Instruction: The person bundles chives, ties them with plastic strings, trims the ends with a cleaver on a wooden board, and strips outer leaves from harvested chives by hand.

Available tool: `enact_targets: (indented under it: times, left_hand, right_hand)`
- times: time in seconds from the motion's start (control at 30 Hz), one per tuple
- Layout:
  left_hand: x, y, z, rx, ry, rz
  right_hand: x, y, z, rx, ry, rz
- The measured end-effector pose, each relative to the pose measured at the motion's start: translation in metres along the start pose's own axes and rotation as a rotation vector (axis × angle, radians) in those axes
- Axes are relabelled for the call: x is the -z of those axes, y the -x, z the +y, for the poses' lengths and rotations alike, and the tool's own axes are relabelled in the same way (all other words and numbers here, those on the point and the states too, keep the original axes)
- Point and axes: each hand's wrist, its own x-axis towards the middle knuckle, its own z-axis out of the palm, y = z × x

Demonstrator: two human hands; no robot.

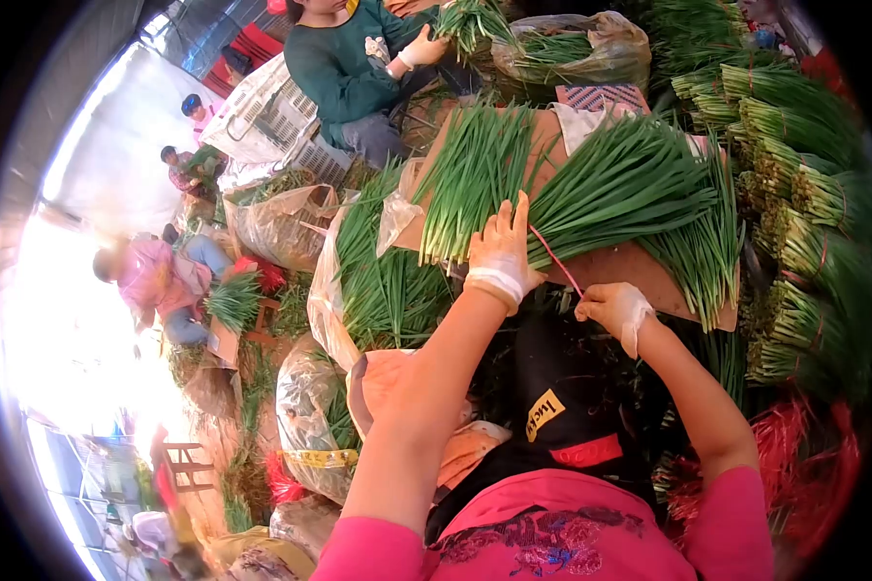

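My left hand (pixel 499 254), in a pale glove, grips the stem end of a fanned-out bunch of green chives (pixel 620 184) lying across a brown board (pixel 591 266). A thin red tie (pixel 555 259) runs taut from beside those stems down to my right hand (pixel 614 312). That hand, also gloved, pinches the tie's lower end near the board's front edge. Left of the bunch lies a loose spread of chives (pixel 475 179). More chives (pixel 702 252) lie at the board's right end, partly under the held bunch.
Tied chive bundles (pixel 799 252) are stacked on the right. A plastic bag of chives (pixel 383 281) stands left of the board. Red ties (pixel 794 460) hang at lower right. A co-worker in green (pixel 358 73) sits opposite, handling chives; another in pink (pixel 160 281) sits further left.
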Motion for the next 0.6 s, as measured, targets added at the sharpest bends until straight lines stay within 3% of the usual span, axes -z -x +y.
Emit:
enact_targets:
  times: [0.07,0.1,0.17,0.2,0.27,0.37,0.47,0.5,0.53,0.57,0.6]
  left_hand:
    - [-0.006,0.014,-0.007,-0.08,-0.026,0.074]
    - [-0.011,0.021,-0.009,-0.112,-0.075,0.104]
    - [-0.014,0.029,-0.011,-0.149,-0.122,0.122]
    - [-0.011,0.026,-0.014,-0.125,-0.081,0.059]
    - [-0.003,0.013,-0.023,-0.081,-0.001,-0.064]
    - [0.016,-0.012,-0.059,-0.021,0.56,-0.25]
    - [0.043,-0.013,-0.065,0.057,0.811,-0.563]
    - [0.019,-0.015,-0.072,0.029,0.765,-0.581]
    - [0.0,-0.02,-0.077,-0.003,0.717,-0.593]
    - [0.002,-0.025,-0.073,-0.074,0.274,-0.512]
    - [0.005,-0.031,-0.075,-0.062,0.403,-0.447]
  right_hand:
    - [-0.003,0.003,0.01,0.325,0.107,0.093]
    - [0.003,0.003,-0.011,0.335,-0.127,0.219]
    - [0.015,-0.013,-0.034,0.429,-0.419,0.254]
    - [0.015,-0.017,-0.06,0.036,-0.931,0.17]
    - [0.019,-0.049,-0.067,0.066,-1.06,0.131]
    - [0.05,-0.067,-0.107,0.138,-0.989,0.187]
    - [0.06,-0.101,-0.107,0.132,-1.119,0.243]
    - [0.05,-0.135,-0.078,0.079,-1.138,0.195]
    - [0.047,-0.147,-0.062,0.13,-1.063,-0.028]
    - [0.041,-0.152,-0.06,0.064,-1.119,0.006]
    - [0.035,-0.154,-0.056,-0.011,-1.179,0.04]
